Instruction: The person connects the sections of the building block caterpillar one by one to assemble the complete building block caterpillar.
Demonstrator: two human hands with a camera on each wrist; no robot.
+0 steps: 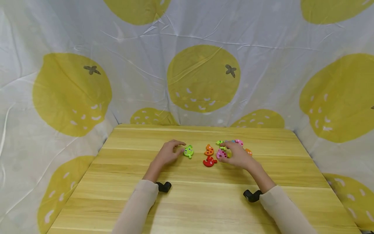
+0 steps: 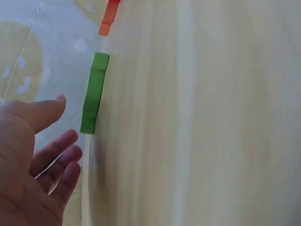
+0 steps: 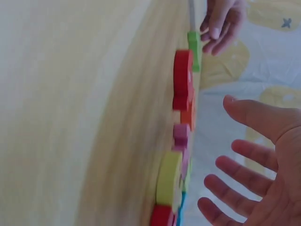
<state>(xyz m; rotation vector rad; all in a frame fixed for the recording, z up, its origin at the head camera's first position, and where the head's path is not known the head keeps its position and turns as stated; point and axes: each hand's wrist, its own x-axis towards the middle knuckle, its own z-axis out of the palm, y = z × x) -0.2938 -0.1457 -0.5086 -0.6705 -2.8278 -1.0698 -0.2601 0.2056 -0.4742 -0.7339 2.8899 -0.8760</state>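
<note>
My left hand, fingers loosely bent and thumb apart, is just left of a bright green puzzle piece with a face. In the left wrist view a gap shows between the fingers and that green piece. My right hand hovers over a cluster of coloured pieces, its fingers spread and holding nothing. Beside its fingertips lies a pink dotted piece. Left of that are an orange piece and a red piece marked 2. The right hand partly hides a yellow piece.
Behind the right hand lie a pink piece, a blue piece and a light green piece. An orange piece marked 10 shows to its right. The wooden table ends at a lemon-print curtain.
</note>
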